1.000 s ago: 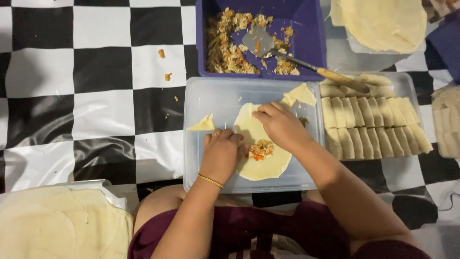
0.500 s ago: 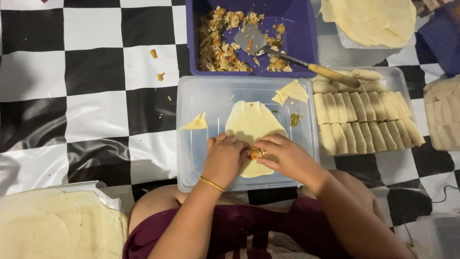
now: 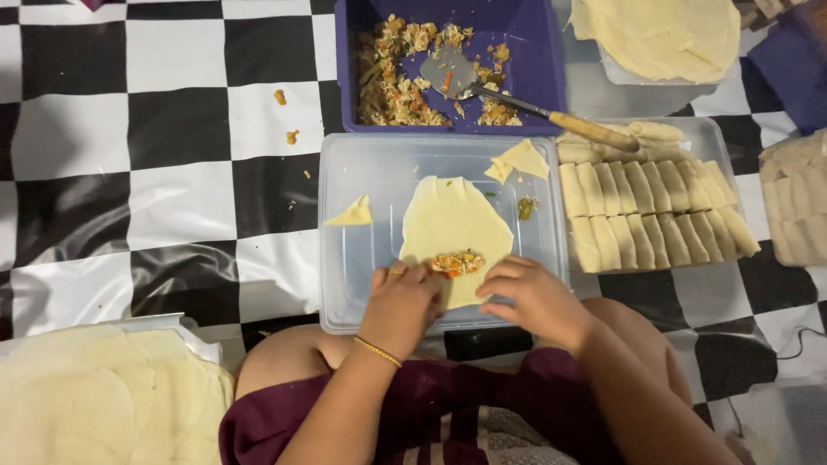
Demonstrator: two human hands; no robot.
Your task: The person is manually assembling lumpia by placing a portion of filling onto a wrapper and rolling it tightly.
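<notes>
Both hands rest on the near edge of a round pastry wrapper (image 3: 455, 224): the left hand (image 3: 401, 301) and right hand (image 3: 532, 297) pinch it with curled fingers beside a small mound of vegetable filling (image 3: 457, 263). The wrapper lies flat on a clear plastic lid (image 3: 362, 258) on the checkered floor covering (image 3: 155, 155). Finished rolls (image 3: 646, 215) fill a tray to the right, and a purple tub of filling (image 3: 448, 69) with a spatula (image 3: 517, 99) sits beyond.

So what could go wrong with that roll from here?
The wrapper looks thin, so it might tear as the left hand and right hand fold its near edge over the filling. The filling sits in a loose heap and could spill out at the sides. Scraps lying on the lid close to the wrapper might get caught up in it.
</notes>
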